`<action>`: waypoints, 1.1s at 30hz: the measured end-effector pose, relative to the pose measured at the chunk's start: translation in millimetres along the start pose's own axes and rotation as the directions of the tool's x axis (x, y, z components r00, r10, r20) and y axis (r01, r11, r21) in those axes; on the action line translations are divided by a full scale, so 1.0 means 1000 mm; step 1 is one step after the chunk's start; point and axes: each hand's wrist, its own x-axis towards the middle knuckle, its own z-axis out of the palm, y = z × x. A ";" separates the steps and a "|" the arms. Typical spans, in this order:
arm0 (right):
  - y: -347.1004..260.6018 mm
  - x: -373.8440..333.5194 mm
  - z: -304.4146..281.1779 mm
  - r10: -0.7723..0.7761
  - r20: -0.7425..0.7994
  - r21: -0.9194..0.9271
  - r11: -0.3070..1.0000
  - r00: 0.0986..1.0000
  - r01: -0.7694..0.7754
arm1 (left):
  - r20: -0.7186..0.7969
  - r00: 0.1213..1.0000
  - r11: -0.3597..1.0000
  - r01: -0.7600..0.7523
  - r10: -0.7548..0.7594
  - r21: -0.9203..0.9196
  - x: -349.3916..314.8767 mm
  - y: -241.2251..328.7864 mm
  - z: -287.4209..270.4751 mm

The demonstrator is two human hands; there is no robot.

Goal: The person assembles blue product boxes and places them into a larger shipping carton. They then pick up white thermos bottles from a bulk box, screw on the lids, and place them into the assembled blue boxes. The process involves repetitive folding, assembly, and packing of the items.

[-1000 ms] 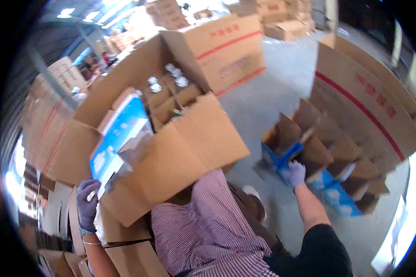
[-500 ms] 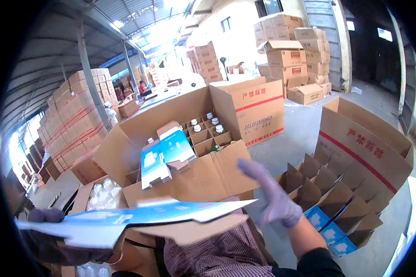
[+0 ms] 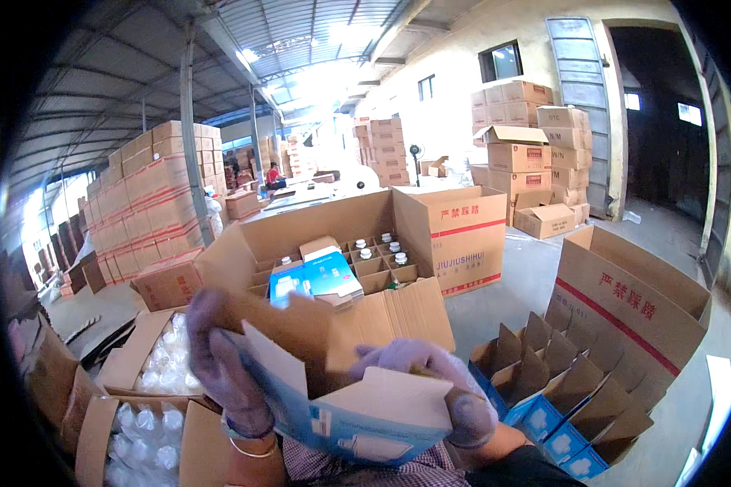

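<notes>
A blue-and-white folding carton (image 3: 382,426) stands opened out over my lap, its flaps up and its brown inside showing. My left hand (image 3: 231,369), in a light purple glove, is closed on the carton's left side. My right hand (image 3: 430,373), gloved the same, grips the right side, its thumb outside and its fingers partly hidden behind the white flap. Just beyond, flat blue cartons (image 3: 321,276) lie on a large divided cardboard box (image 3: 447,235) that holds several white-capped bottles (image 3: 365,253).
To the right, opened blue cartons (image 3: 544,422) with brown dividers stand beside a tall open box (image 3: 625,300). Boxes of clear plastic-wrapped items (image 3: 166,357) sit at the left. Stacked cartons (image 3: 150,203) rise farther back, and a person in red (image 3: 274,177) is far off.
The carton has gone from flat to opened out. My right hand has come in from the right and taken hold of it; my left hand has moved rightward with it. The view has tilted up.
</notes>
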 end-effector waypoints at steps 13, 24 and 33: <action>0.067 0.015 -0.017 -0.065 -0.681 -0.262 0.952 0.729 -0.159 | 0.747 0.461 0.833 0.507 -0.479 0.221 -0.014 -0.040 -0.001; 0.069 0.030 -0.036 0.159 -0.019 -0.973 0.224 0.987 -0.054 | 0.637 0.620 0.829 0.556 -0.459 0.056 -0.039 -0.077 0.039; 0.049 0.037 -0.047 0.575 0.269 -0.924 0.381 0.773 0.039 | 0.520 0.457 0.558 0.828 -0.722 0.047 -0.081 -0.084 0.018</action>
